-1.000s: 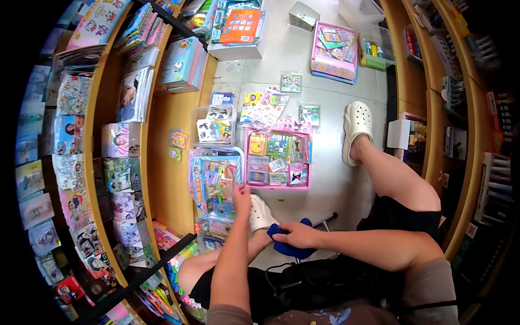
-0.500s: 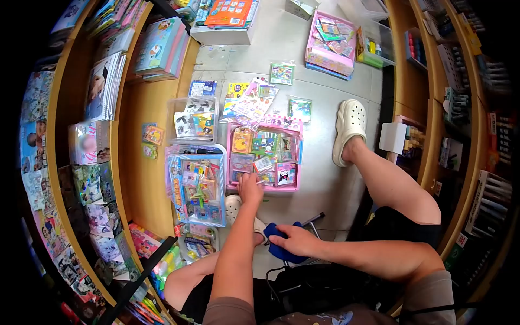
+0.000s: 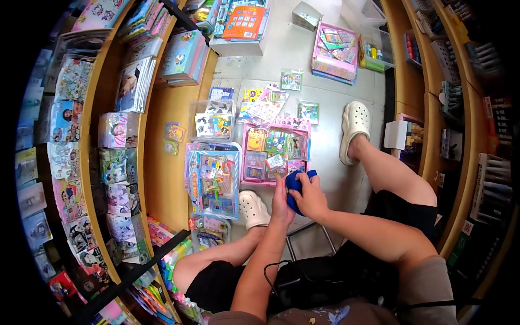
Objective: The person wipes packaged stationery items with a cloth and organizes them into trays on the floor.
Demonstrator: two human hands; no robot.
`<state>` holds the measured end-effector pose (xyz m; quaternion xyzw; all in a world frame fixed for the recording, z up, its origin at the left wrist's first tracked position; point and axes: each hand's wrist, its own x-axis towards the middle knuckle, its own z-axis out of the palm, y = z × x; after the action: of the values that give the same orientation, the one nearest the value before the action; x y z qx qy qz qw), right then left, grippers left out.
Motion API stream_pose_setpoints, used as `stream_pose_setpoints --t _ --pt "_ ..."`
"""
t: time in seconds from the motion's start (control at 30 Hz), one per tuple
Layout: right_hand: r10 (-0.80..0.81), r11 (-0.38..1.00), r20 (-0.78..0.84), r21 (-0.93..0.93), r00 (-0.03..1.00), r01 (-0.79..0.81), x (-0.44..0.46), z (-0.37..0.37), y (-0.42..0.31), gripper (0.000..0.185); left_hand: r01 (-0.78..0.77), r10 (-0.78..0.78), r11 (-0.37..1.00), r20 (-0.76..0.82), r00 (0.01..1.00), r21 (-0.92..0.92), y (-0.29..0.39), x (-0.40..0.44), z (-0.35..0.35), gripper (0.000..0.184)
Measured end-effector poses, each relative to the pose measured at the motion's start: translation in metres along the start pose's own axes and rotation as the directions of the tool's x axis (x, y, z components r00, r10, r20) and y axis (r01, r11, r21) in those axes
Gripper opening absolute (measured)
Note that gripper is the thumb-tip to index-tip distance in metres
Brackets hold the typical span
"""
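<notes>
A blue cloth [image 3: 293,200] is bunched between my two hands, just below the pink box [image 3: 276,183] of small packets. My right hand [image 3: 312,199] grips it from the right. My left hand [image 3: 281,203] is raised upright against its left side, fingers pointing up; something small and yellowish shows at the fingertips, too small to make out. Left of the pink box lies a blue-edged clear bag [image 3: 213,184] of small items. Above that sits a clear plastic tub [image 3: 213,120] with cards, beside loose packets [image 3: 265,105] on the floor.
Wooden shelves [image 3: 169,200] of cards and notebooks line the left, with pen shelves [image 3: 436,162] on the right. Another pink box [image 3: 335,67] and a white box [image 3: 237,47] stand farther off. A metal-legged stool [image 3: 309,226] is below my hands.
My left hand has left the pink box and come to the blue cloth. My right hand has lifted the cloth up toward the box. The view has shifted.
</notes>
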<state>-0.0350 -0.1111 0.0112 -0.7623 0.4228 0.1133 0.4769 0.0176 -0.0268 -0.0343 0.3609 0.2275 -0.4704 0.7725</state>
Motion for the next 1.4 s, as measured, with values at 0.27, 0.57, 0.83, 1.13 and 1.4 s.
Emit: stream_pose_setpoints --t 0.27,0.57,0.83,1.13,1.4 --pt "0.170 0.655 0.287 0.682 0.943 -0.325 0.047 0.028 0.046 0.027 -0.138 0.182 0.924 -0.091 0.979 0.357 0.015 -0.022 -0.002 0.024" --pt "-0.052 0.708 0.645 0.562 0.762 -0.428 0.000 0.002 0.002 0.035 -0.228 0.329 0.838 -0.125 0.936 0.496 0.013 0.004 -0.038 0.030" --pt "-0.145 0.927 0.795 0.317 0.589 -0.200 -0.029 -0.003 -0.019 0.040 -0.024 0.847 0.235 -0.193 0.496 0.972 0.102 0.042 -0.174 0.024" --pt "-0.127 0.944 0.729 0.297 0.672 -0.144 -0.029 -0.003 -0.009 0.043 0.009 0.615 -0.592 0.445 0.651 0.806 0.109 0.034 -0.123 0.032" --pt "-0.015 0.950 0.707 0.230 0.707 -0.210 -0.030 -0.007 -0.003 0.045 -0.185 0.230 -0.694 0.457 0.859 0.696 0.014 0.114 -0.102 0.030"
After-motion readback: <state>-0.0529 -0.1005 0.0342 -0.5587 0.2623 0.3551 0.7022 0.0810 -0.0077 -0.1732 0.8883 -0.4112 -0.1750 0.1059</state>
